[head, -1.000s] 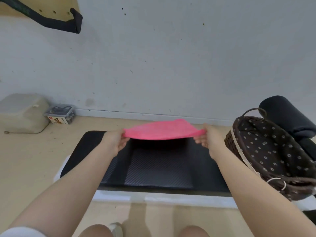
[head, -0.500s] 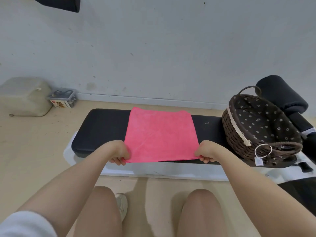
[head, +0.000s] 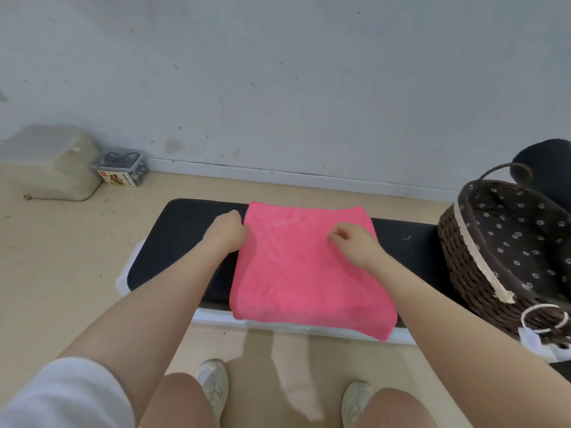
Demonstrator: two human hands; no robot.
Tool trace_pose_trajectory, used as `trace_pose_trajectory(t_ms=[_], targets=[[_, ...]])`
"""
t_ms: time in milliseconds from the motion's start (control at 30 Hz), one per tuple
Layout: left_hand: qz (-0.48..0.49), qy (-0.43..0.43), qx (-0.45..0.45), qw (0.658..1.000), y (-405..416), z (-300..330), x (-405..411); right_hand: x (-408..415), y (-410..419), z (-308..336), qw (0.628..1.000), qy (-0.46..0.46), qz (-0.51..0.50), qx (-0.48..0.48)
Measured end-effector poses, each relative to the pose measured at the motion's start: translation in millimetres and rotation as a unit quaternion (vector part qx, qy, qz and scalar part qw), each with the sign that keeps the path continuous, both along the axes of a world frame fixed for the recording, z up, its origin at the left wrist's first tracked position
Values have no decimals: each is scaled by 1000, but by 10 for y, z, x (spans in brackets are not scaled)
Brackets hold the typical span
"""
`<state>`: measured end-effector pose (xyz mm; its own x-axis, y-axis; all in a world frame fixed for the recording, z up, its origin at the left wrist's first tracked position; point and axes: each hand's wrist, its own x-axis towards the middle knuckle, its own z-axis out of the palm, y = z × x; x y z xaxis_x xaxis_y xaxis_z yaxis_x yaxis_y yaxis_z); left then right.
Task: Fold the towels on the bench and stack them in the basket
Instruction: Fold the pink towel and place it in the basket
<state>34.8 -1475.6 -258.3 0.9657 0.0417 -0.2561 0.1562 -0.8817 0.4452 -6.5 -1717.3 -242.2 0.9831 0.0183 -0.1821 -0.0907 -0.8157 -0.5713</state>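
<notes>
A pink towel [head: 306, 273] lies spread flat across the middle of a black padded bench [head: 185, 230], its far edge near the bench's far edge and its near edge hanging a little over the bench's near edge, with the near right corner drooping lowest. The person's left hand [head: 227, 231] sits at the towel's left edge near the far left corner, fingers curled against the cloth; whether it actually grips the edge cannot be told. The right hand [head: 355, 242] rests on top of the towel toward its far right part, fingers loosely curled with the fingertips on the fabric. At the bench's right end stands a dark woven basket [head: 457, 242] with a flower-print lining, apart from the towel. On the floor beyond the bench's left end, against the wall, sit a beige case [head: 49, 163] and a small clear box [head: 120, 166].
</notes>
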Motion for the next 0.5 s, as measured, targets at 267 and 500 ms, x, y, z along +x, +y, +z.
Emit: trace_pose_trajectory(t_ms=[267, 500], targets=[[-24, -16, 56, 998, -50, -369, 627, 952, 779, -409, 989, -78, 127, -12], [-36, -35, -48, 998, 73, -505, 873, 1334, 1071, -621, 994, -13, 113, 1]])
